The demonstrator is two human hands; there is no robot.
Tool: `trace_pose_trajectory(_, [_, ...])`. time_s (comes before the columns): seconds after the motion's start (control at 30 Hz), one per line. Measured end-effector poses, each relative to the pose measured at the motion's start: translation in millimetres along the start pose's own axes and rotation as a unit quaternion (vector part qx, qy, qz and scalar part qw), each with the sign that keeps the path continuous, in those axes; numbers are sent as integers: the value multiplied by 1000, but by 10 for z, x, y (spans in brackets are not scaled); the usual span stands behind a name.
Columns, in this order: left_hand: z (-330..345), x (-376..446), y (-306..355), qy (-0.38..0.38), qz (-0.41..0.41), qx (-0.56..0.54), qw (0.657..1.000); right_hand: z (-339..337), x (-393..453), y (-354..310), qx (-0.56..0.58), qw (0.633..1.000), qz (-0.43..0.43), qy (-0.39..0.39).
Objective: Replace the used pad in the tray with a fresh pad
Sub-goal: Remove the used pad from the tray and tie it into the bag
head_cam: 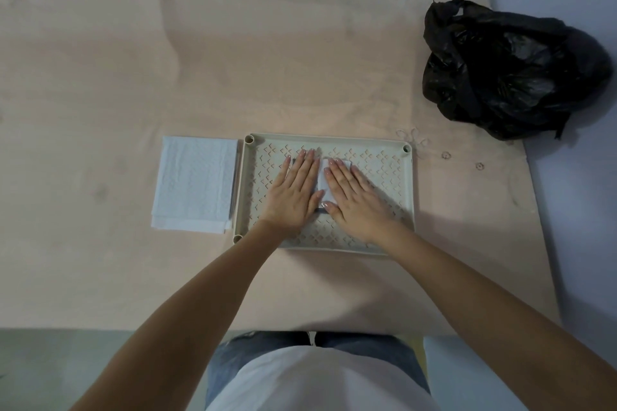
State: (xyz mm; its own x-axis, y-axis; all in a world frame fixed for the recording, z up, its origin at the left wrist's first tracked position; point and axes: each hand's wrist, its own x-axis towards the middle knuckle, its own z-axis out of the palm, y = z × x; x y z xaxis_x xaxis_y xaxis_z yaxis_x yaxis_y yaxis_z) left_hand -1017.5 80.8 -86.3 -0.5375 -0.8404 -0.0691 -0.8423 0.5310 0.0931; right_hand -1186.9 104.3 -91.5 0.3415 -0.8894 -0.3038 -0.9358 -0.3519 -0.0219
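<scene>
1. Your left hand (293, 192) and right hand (354, 200) lie flat, fingers straight, pressing a small folded pad (323, 182) mid-tray (408, 190).
2. Larger pad (195, 182) on table (300, 43), just left of tray.
3. Black bag (510, 70) far right.

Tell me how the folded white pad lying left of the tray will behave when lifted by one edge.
The folded white quilted pad will probably droop, since it looks thin and soft. Its stacked layers, showing at the near edge, may fall open. It likely weighs little, and its textured surface should not slip from a hand.
</scene>
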Motion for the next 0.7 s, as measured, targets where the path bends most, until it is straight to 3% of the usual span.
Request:
trace_pose_trajectory(0.37, [65, 19, -31, -16, -7, -21, 1000, -102, -12, 6, -8, 1000, -11, -15])
trace_pose_trajectory(0.57, [56, 17, -38, 1, 4, -44, 999, -186, -77, -122, 14, 998, -51, 32])
trace_pose_trajectory(0.7, [34, 11, -43, -11, 5, -59, 998, -97, -117, -131, 30, 998, -53, 17])
